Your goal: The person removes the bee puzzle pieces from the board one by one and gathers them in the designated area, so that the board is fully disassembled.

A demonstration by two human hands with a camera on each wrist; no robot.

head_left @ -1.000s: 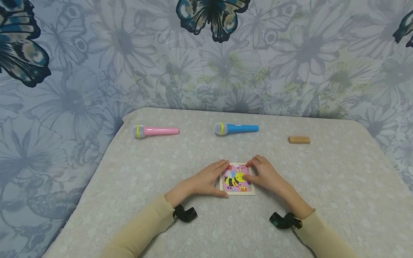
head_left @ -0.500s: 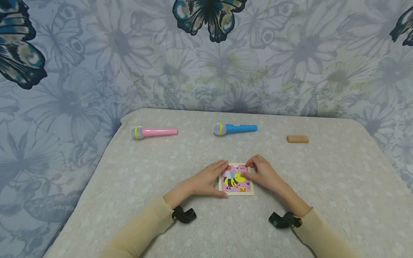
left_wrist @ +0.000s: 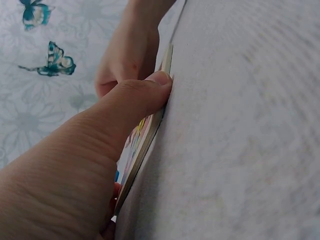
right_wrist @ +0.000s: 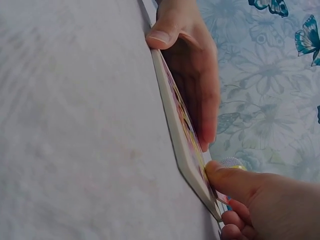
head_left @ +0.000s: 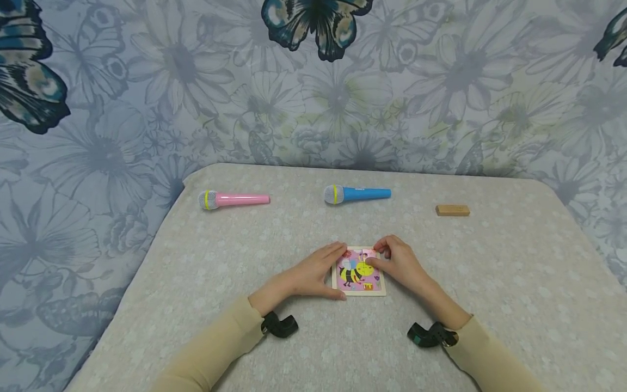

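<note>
A small square jigsaw puzzle with a yellow-and-black bee on pink lies in a pale wooden frame in front of me. My left hand holds it from the left, thumb at the near edge and fingertips at the far edge. My right hand is over the upper right corner. Its thumb and curled fingers pinch a puzzle piece there, slightly tilted in the right wrist view. In the left wrist view, the left thumb lies against the frame's edge and hides part of the picture.
Behind the puzzle lie a pink toy microphone at left and a blue toy microphone in the middle. A small wooden block rests farther right. The pale tablecloth reaches back to a flower-patterned wall.
The upper right puzzle piece now looks slightly raised, with a seam showing beside the right thumb. The left hand keeps its place on the frame; the view has shifted a little.
</note>
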